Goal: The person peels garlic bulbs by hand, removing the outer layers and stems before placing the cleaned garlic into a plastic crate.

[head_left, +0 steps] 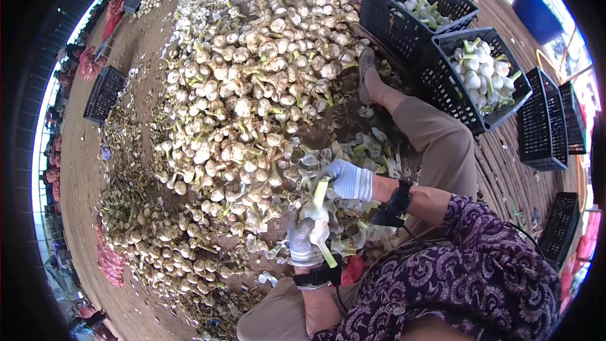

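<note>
Two garlic bulbs with thick green stems are in front of me, close together. My left hand [304,244], in a striped, soiled glove, is closed around the lower garlic bulb [320,232], whose stem points down toward my lap. Just above it, the upper garlic bulb [310,213] has its pale green stem [321,191] pointing up. At that stem is my right hand [348,180], gloved in white and blue, with its fingers bent behind it; their tips are partly hidden. Loose garlic skins [360,230] lie beneath both hands.
A wide heap of unpeeled garlic [252,88] covers the ground ahead. On the right, a black crate [464,98] holds cleaned white bulbs, with another part-filled crate [391,22] beyond it. More black crates [543,120] stand farther right. My outstretched leg [435,139] lies beside them.
</note>
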Available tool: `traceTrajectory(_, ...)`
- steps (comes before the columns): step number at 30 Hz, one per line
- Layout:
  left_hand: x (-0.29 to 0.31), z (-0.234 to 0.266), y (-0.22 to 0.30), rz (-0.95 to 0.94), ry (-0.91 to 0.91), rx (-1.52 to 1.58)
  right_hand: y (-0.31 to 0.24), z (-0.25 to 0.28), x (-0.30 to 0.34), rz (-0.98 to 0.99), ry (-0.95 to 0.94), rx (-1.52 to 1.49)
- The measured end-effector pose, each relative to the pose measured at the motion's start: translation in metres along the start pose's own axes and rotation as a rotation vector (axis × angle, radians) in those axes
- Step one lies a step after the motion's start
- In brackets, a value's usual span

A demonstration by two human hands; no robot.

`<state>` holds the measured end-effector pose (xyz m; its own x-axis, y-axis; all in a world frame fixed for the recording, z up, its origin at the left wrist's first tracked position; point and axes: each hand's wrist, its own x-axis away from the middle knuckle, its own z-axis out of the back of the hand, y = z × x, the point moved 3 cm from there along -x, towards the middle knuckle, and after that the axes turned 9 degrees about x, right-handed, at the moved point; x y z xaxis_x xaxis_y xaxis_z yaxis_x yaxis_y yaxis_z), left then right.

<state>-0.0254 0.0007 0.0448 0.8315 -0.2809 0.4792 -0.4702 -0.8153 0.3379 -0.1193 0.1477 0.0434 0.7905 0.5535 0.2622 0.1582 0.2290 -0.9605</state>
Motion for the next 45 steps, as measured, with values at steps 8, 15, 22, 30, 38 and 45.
traceTrajectory(8, -0.007, -0.008, 0.002, 0.015, -0.113, 0.263, 0.015, 0.009, -0.008, -0.022, 0.050, -0.252)
traceTrajectory(15, -0.011, -0.005, -0.001, -0.338, 0.307, -0.531, -0.019, 0.010, 0.014, -0.091, -0.008, -0.320)
traceTrajectory(22, -0.011, 0.006, -0.002, -0.255, 0.304, -0.009, -0.016, 0.006, 0.010, 0.200, -0.008, -0.181)
traceTrajectory(30, -0.008, -0.064, -0.006, -0.595, -0.070, -1.497, 0.068, 0.021, -0.009, -0.312, 0.370, -0.311)
traceTrajectory(38, -0.030, 0.031, -0.021, 0.325, 0.386, -2.056, 0.024, 0.041, 0.018, -0.509, 0.384, -0.878)
traceTrajectory(45, -0.045, 0.012, 0.000, -0.323, 0.667, -0.225, 0.014, 0.032, 0.020, -0.196, 0.233, -0.358)
